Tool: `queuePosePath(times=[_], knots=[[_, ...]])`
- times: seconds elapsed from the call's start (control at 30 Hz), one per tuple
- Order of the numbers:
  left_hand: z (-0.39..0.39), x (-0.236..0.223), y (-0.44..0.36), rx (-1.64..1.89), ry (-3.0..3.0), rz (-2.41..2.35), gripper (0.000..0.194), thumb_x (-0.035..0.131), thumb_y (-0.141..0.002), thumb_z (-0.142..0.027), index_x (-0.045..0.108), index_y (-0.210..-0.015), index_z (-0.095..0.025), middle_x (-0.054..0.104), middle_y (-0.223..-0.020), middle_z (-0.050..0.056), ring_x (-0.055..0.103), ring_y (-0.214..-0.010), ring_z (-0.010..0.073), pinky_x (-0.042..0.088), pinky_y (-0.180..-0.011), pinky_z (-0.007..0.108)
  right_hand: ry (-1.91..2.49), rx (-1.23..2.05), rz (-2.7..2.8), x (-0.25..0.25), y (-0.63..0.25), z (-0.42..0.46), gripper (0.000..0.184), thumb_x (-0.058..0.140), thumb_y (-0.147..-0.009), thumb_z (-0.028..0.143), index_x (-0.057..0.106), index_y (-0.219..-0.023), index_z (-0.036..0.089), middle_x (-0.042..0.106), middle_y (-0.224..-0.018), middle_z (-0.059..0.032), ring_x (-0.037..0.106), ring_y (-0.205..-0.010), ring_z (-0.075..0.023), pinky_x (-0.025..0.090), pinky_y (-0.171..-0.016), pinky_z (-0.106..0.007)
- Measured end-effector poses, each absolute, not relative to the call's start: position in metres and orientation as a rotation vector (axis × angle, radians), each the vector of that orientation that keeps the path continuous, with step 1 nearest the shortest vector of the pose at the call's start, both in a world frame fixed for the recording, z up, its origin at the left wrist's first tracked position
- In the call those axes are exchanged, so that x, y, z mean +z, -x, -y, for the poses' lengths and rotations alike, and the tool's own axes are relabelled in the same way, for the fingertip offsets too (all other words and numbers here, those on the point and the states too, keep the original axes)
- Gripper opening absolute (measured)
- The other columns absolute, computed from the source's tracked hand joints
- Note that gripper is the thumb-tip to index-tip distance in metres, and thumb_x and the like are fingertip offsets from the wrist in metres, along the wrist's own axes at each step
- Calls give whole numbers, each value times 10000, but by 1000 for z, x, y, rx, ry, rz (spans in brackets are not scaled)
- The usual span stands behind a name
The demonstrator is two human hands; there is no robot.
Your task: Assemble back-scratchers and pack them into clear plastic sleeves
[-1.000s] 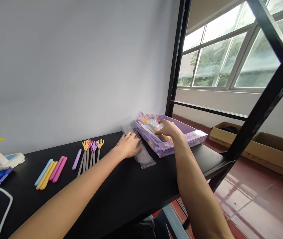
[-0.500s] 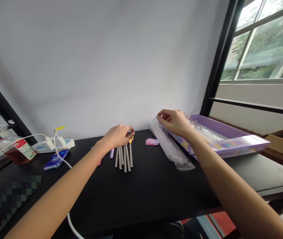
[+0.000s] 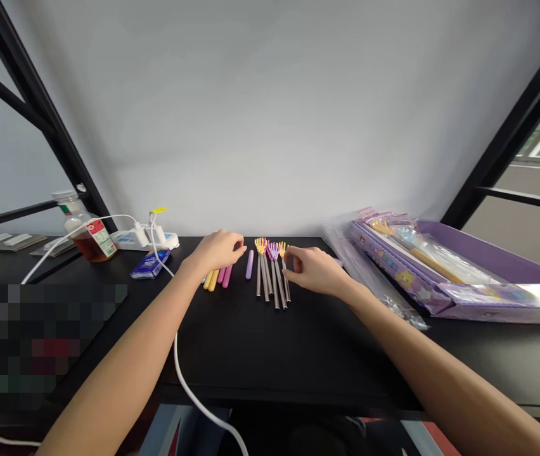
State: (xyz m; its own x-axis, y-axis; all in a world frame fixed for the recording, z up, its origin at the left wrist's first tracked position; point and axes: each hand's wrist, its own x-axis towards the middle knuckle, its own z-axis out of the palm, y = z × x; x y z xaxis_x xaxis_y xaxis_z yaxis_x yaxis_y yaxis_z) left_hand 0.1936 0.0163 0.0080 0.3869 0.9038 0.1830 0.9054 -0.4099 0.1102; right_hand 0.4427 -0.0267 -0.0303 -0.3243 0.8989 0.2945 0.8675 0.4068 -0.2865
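Several small back scratchers [image 3: 276, 278] with thin metal rods and yellow, purple and pink hand-shaped heads lie in a bunch on the black desk. My right hand [image 3: 316, 269] is just right of them, thumb and index finger slightly apart beside a yellow head; nothing shows in its grip. My left hand [image 3: 217, 250] hovers above several coloured handles [image 3: 217, 277], yellow and pink, partly covering them. Its fingers are loosely bent, the tips apart, and I see nothing held. One purple handle [image 3: 250, 265] lies alone between my left hand and the scratchers.
To the right stand clear plastic sleeves [image 3: 365, 272] and a purple box [image 3: 393, 269] with wrapped scratchers inside. On the left are a blue packet [image 3: 151, 263], a power strip [image 3: 170, 240], a bottle [image 3: 92, 234] and a white cable [image 3: 182, 380] crossing the desk.
The view has turned left. My right hand has left the plastic sleeves and come to the scratchers. My left hand has moved off the scratcher heads, over to the coloured handles.
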Motion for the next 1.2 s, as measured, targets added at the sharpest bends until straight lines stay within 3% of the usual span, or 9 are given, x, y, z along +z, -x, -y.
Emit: queuePosePath(times=[0.13, 0.2, 0.27, 0.4, 0.53, 0.63, 0.9, 1.2], knots=[[-8, 21, -186, -135, 2410, 1934, 324, 420, -961, -456, 666, -942, -247, 735, -936, 76, 695, -853, 275, 481, -730, 349, 1607, 206, 2320, -33, -448, 26, 212, 597, -747, 230, 643, -954, 223, 692, -734, 4, 613, -676, -185, 334, -581, -273], [-7, 23, -183, -18, 2294, 2090, 353, 372, -986, -454, 646, -1053, -241, 725, -1105, 120, 682, -1042, 335, 500, -837, 412, 1704, 200, 2303, -34, -453, 23, 290, 600, -726, 209, 651, -1012, 214, 701, -756, -17, 641, -732, -213, 347, -593, -280], [-8, 22, -181, 74, 2236, 2225, 370, 352, -999, -446, 620, -1127, -224, 705, -1184, 160, 673, -1100, 362, 512, -867, 446, 1801, 160, 2279, -34, -459, 20, 361, 615, -715, 216, 653, -1074, 202, 716, -800, -47, 667, -798, -250, 363, -612, -293], [-14, 16, -178, 132, 2272, 2357, 317, 412, -988, -428, 589, -1154, -225, 711, -1184, 155, 748, -840, 281, 564, -742, 381, 1925, 116, 2219, -31, -470, 17, 493, 681, -687, 272, 633, -1166, 168, 739, -907, -108, 687, -893, -314, 405, -644, -319], [-19, 10, -176, 37, 2391, 2466, 248, 519, -951, -380, 558, -1140, -225, 698, -1219, 141, 747, -650, 227, 584, -634, 350, 1914, 387, 2008, -24, -479, 16, 455, 664, -695, 224, 590, -1141, 175, 734, -743, -39, 698, -688, -243, 459, -628, -309], [-22, 9, -176, -25, 2515, 2520, 169, 581, -923, -282, 574, -1066, -191, 711, -1194, 147, 754, -636, 204, 595, -610, 305, 1763, 548, 1856, -19, -483, 16, 395, 631, -710, 189, 559, -1097, 211, 734, -694, 18, 685, -586, -193, 493, -627, -294], [-27, 6, -174, -109, 2714, 2472, 193, 605, -874, -121, 543, -1049, -173, 745, -1067, 106, 770, -727, 164, 597, -626, 203, 1643, 409, 1779, -17, -481, 19, 329, 619, -707, 200, 567, -1029, 246, 728, -655, 64, 710, -667, -191, 488, -682, -298], [-21, 10, -177, -69, 2668, 2268, 156, 680, -823, -290, 616, -919, -185, 753, -978, 57, 719, -644, 146, 542, -595, 223, 1569, 409, 1816, -19, -476, 20, 340, 614, -689, 190, 562, -1020, 245, 722, -659, 66, 698, -641, -182, 479, -667, -290]])
